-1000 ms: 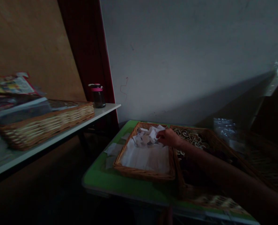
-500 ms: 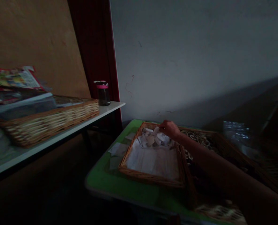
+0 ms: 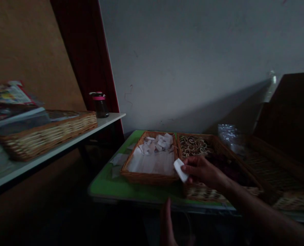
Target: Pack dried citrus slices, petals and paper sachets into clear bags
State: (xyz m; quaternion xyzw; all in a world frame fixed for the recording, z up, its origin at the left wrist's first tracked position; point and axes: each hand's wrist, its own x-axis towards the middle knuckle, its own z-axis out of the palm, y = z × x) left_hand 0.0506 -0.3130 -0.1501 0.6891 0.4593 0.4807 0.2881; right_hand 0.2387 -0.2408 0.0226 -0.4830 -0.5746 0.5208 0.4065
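My right hand pinches a small flat white packet in front of the wicker baskets. Low in the picture is my left hand, its thumb pointing up and most of its fingers in the dark. Beside that thumb shows the faint rim of a see-through thing, apparently a clear plastic bag. A shallow wicker basket lined with white holds a heap of white packets at its far end. Right of it, a second wicker basket contains dark-and-pale dried slices and a dark heap.
The baskets stand on a green table against a grey wall. Clear plastic bags lie at the right. On the left, a white shelf bears a wicker basket and a dark bottle with a pink band.
My right hand has drawn back from the packet heap toward me, now with a white packet. My left hand has risen into view at the bottom. The view has shifted rightward.
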